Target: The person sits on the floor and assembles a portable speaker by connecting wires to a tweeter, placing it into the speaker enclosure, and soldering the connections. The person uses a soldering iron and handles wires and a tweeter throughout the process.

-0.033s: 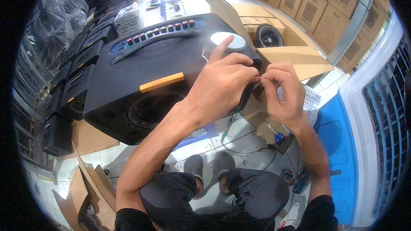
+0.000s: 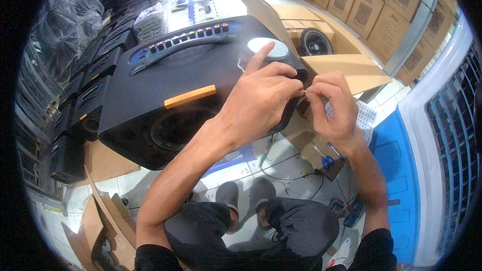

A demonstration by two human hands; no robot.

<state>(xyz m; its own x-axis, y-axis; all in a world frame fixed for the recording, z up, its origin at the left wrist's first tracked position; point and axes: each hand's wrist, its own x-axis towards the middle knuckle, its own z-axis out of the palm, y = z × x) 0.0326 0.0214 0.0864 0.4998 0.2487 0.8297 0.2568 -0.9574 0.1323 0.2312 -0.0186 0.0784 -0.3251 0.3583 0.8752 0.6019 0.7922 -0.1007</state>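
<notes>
In front of me a black speaker cabinet point(image 2: 221, 60) lies with its knob panel point(image 2: 183, 40) and carry handle facing up. My left hand point(image 2: 258, 95) is over its right end, thumb and fingers pinched, index finger stretched out above. Fingertip to fingertip with it, my right hand point(image 2: 331, 108) is pinched too. Something tiny and thin shows between the fingertips; its kind is too small to make out. Just beyond my left index finger sits a pale round disc point(image 2: 271, 47) on the cabinet. An orange-yellow bar point(image 2: 191, 96) rests along the cabinet's front edge.
A loose speaker driver point(image 2: 316, 42) sits in an open carton point(image 2: 346, 65) beyond my right hand. Blue-handled scissors point(image 2: 327, 161) lie on cardboard below. A blue plastic piece point(image 2: 396, 180) stands at the right. More black cabinets point(image 2: 93, 100) line the left; stacked cartons point(image 2: 369, 12) stand behind.
</notes>
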